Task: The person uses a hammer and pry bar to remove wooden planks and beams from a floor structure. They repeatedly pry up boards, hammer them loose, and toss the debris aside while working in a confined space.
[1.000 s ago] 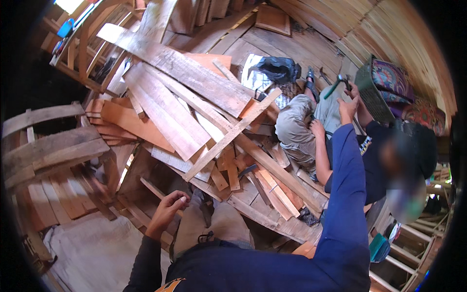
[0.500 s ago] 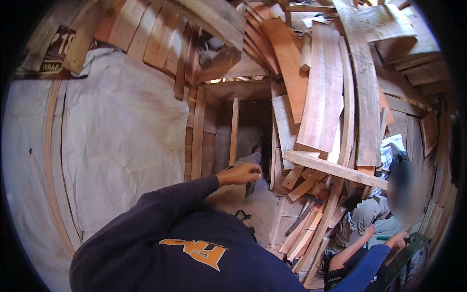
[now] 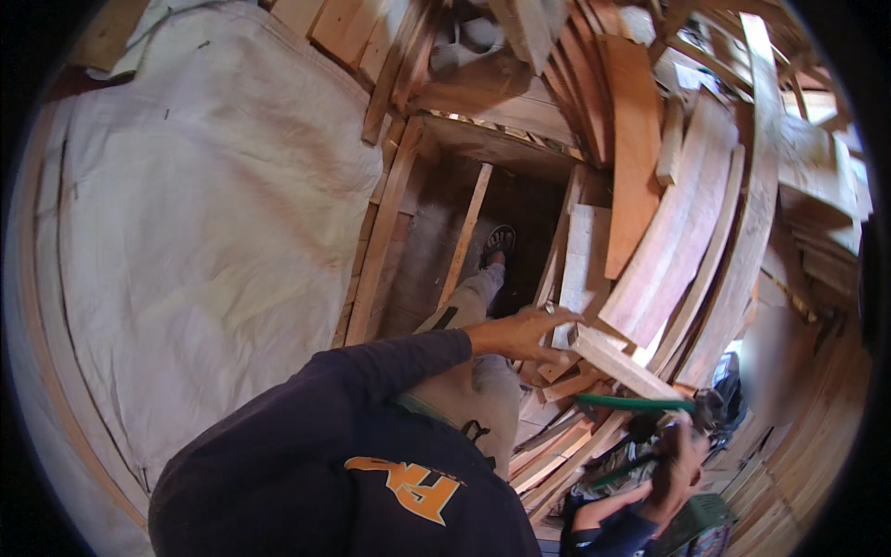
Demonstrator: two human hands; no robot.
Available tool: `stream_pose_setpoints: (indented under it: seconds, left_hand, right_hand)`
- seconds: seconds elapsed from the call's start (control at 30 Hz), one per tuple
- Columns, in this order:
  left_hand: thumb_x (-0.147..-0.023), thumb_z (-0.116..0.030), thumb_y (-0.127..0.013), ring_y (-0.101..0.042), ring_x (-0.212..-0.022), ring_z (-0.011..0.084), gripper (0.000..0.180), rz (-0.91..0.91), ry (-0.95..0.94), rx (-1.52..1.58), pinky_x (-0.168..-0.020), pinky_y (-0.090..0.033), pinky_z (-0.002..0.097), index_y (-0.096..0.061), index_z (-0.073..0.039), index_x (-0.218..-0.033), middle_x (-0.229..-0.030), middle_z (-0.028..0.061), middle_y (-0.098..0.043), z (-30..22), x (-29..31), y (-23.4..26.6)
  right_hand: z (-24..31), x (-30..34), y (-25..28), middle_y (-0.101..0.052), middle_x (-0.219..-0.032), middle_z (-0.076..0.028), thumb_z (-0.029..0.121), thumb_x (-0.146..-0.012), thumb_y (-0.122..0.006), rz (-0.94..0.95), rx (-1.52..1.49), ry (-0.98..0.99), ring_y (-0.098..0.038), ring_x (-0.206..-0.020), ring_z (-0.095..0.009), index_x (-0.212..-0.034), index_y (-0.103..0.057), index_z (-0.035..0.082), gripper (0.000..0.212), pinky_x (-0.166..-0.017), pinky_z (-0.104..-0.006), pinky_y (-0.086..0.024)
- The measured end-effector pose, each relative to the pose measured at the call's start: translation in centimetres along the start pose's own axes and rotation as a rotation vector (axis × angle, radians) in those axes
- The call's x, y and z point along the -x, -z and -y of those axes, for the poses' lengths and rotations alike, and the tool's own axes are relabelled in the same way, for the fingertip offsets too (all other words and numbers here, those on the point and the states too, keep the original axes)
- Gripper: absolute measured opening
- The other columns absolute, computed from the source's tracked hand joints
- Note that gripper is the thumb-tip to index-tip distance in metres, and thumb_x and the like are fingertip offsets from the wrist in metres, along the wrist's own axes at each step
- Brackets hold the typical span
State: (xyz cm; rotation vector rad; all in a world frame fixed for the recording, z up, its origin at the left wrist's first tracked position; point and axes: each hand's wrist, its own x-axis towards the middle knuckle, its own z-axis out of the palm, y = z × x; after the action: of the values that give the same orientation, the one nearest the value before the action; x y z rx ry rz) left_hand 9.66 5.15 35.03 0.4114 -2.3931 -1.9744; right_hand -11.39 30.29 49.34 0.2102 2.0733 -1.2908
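My left hand (image 3: 527, 334) reaches across my legs. Its thumb and fingers are apart around the near end of a short wooden batten (image 3: 631, 369); whether they press on it I cannot tell. At the lower right my right hand (image 3: 679, 464), somewhat blurred, is closed around a green-handled tool (image 3: 636, 403) with a dark metal head. It looks like large pincers, its two handles spread. The tool lies across the view just below the batten's far end. Wide planks (image 3: 673, 232) rest beyond the batten.
My foot (image 3: 498, 243) stands in a sunken wood-framed opening with an upright stick (image 3: 469, 232). A pale sheet (image 3: 204, 223) covers the left side. Another person's bare forearm (image 3: 603, 509) is close beside my right arm, near a dark green box (image 3: 703, 520). Loose offcuts (image 3: 557, 455) lie between us.
My left hand has moved right, from above my legs to the batten's end, and its fingers have spread. My right hand has brought the green-handled tool left and up. The view has shifted.
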Motion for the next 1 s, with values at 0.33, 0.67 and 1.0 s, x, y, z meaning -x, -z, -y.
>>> stream_pose_setpoints:
  seconds: [0.33, 0.67, 1.0]
  left_hand:
    - [-0.097, -0.049, -0.042, -0.045, -0.051, 0.0091, 0.043, -0.665, 0.812, 0.891, -0.047, -0.040, 0.0251, -0.053, -0.008, -0.090, -0.067, -0.0017, -0.049, 15.0, 2.7, 13.1]
    - [-0.093, -0.036, -0.054, -0.056, -0.076, 0.0135, 0.029, -1.215, 0.564, 0.868, -0.066, -0.043, 0.0232, -0.060, -0.009, -0.096, -0.083, 0.0025, -0.059, 47.0, -0.1, 18.6]
    - [-0.099, -0.042, -0.035, -0.055, -0.101, 0.0199, 0.045, -1.218, 0.776, 0.864, -0.086, -0.044, 0.0311, -0.058, -0.007, -0.116, -0.110, 0.0059, -0.061, 53.1, 0.7, 20.4]
  right_hand:
    - [-1.9, -17.0, -44.7, -0.056, -0.088, -0.009, 0.015, -0.086, -0.063, 1.118, 0.004, -0.566, -0.053, -0.053, -0.014, -0.118, -0.044, 0.004, 0.038, -0.038, -0.0257, -0.045]
    - [-17.7, -27.2, -71.5, -0.055, -0.076, -0.006, 0.002, -0.081, -0.054, 1.293, 0.350, -0.056, -0.057, -0.063, -0.016, -0.125, -0.047, 0.005, 0.044, -0.053, -0.0304, -0.048]
    - [-26.3, -29.2, -75.4, -0.055, -0.116, -0.022, -0.001, -0.077, -0.055, 1.063, 0.551, 0.767, -0.057, -0.101, -0.033, -0.144, -0.028, 0.002, 0.072, -0.090, -0.0375, -0.045]
